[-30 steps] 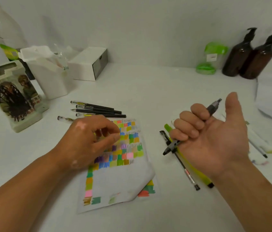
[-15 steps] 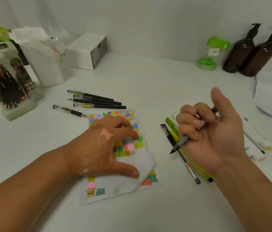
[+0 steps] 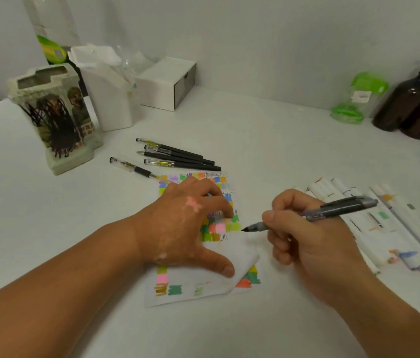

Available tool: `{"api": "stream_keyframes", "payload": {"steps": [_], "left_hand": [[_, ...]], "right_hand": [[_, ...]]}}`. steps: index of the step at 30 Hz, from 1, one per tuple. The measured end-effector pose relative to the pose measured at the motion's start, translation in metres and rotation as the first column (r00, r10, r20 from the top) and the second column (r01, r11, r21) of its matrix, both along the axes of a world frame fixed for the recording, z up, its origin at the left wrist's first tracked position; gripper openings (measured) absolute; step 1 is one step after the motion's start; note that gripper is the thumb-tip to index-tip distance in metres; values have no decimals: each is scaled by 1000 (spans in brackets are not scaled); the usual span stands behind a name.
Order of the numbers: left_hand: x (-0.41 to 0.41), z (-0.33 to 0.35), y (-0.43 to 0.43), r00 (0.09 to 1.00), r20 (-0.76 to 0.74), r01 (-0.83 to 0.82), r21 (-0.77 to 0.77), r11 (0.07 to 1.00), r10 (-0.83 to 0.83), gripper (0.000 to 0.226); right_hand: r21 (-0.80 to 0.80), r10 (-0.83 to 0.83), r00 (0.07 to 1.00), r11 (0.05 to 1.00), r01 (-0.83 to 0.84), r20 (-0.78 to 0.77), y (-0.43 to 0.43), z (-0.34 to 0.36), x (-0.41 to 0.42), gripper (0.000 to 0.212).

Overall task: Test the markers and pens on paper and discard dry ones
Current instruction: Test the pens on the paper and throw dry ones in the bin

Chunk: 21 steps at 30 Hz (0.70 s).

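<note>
My left hand (image 3: 188, 228) lies flat with spread fingers on a sheet of paper (image 3: 240, 257) covered in coloured test patches; the sheet's lower right corner is curled over. My right hand (image 3: 309, 239) grips a grey click pen (image 3: 338, 209) in a writing hold. The pen's dark tip points left and hovers just above the paper's right edge. Several black gel pens (image 3: 178, 157) lie in a row behind the paper. A pile of white markers (image 3: 384, 223) lies to the right, partly hidden by my right hand.
A decorated pen holder (image 3: 56, 120) and a white container (image 3: 108, 91) stand at the back left, with a white box (image 3: 167, 82) beside them. Two brown pump bottles (image 3: 410, 99) and a green-lidded jar (image 3: 356, 99) stand at the back right.
My right hand turned from palm-up into a writing grip and brought the pen tip down toward the paper. My left hand spread flat on the sheet.
</note>
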<state>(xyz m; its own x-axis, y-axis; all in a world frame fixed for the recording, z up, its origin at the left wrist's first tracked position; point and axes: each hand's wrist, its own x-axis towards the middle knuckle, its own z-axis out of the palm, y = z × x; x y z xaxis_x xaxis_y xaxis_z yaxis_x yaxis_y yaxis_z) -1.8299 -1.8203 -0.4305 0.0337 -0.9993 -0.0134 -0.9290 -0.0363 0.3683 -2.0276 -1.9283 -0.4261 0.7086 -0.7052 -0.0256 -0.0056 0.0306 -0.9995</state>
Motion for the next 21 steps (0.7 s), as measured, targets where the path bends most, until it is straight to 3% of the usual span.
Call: {"api": "stream_keyframes", "payload": {"steps": [1,4,8,17,21], "left_hand": [[0,0,0,1000,6,3,2,1000,-3,89],[0,1,0,1000,15,8,2,1000,-8,88],[-1,1,0,1000,19,13,15,1000,-14,87],[-1,1,-1,1000,25,14,24,1000,-14,87],[-1,0,-1,1000,21,10,17,1000,-11,87]], "right_hand": [[-32,-9,1000,999,8,-22,2,-1,3,8],[-136,5,995,991,-20,-104,9,-3,9,15],[-384,-72,958,922,-41,-277,10,-8,14,8],[-462,-131,932,886,-43,-338,8,-9,17,13],[-462,-108,926,883,-77,-361,9,-10,18,6]]}}
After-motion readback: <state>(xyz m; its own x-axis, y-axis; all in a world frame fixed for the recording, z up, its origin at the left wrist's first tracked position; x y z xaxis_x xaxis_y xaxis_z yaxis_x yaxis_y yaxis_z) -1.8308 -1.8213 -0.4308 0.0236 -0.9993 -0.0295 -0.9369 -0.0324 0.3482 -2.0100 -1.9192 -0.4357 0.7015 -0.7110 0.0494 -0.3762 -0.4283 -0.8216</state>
